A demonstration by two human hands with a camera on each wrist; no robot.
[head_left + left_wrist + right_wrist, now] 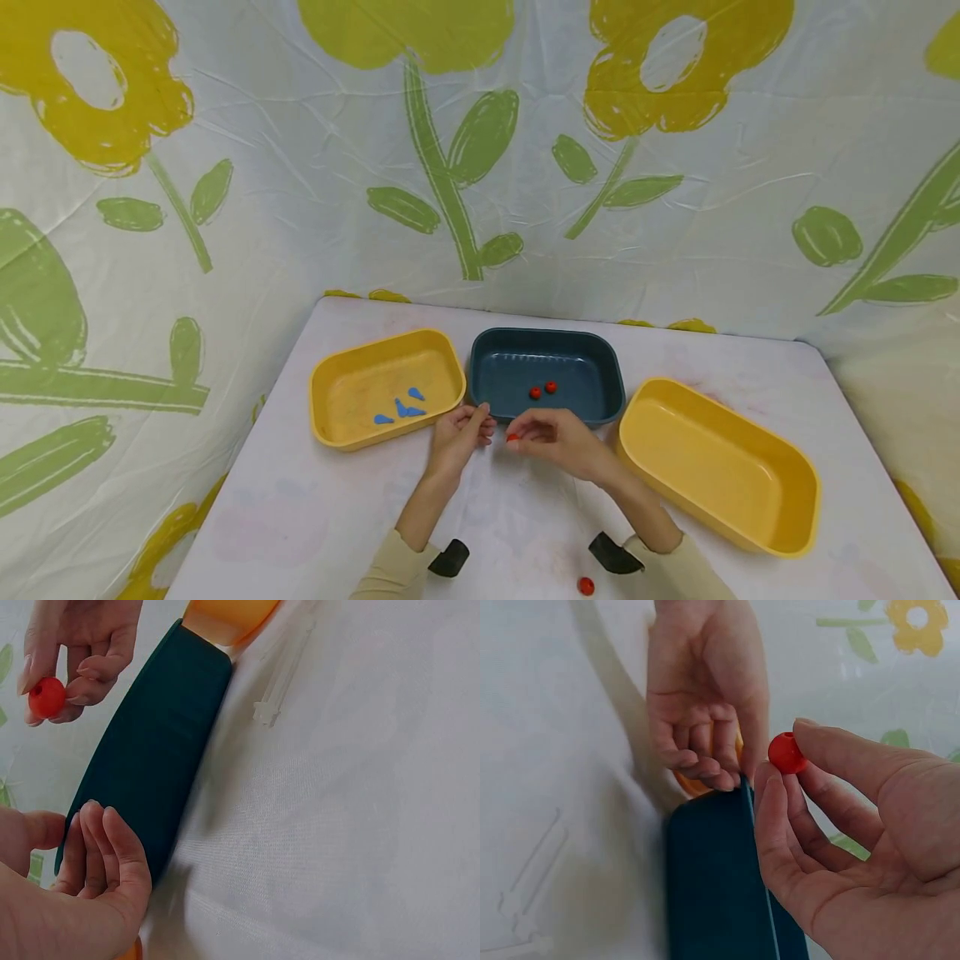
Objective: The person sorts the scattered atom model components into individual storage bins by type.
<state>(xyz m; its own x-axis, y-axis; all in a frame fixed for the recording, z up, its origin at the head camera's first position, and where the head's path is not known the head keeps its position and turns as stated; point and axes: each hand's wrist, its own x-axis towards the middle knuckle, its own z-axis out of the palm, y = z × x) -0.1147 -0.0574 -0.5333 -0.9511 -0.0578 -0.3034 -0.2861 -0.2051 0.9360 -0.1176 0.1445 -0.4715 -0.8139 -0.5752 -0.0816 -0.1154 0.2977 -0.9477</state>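
Note:
A red bead [786,753] with a small hole sits between the thumb and fingers of my right hand [558,442], which pinches it near the front edge of the dark teal bin [487,362]. Inside that bin lie two more red beads [551,387]. My left hand [454,440] is at the bin's front left corner, its fingers loosely curved. In the left wrist view its fingers [120,851] overlap the bin's outer wall, with the thumb right at the rim. I see nothing in its grasp.
On the left stands a yellow bin [352,367] holding several blue drop-shaped pieces [384,419]. Another yellow bin [720,462] is angled at the right. One red bead [586,586] lies near the table's front. A clear star-tipped stick [267,712] rests on the white cloth.

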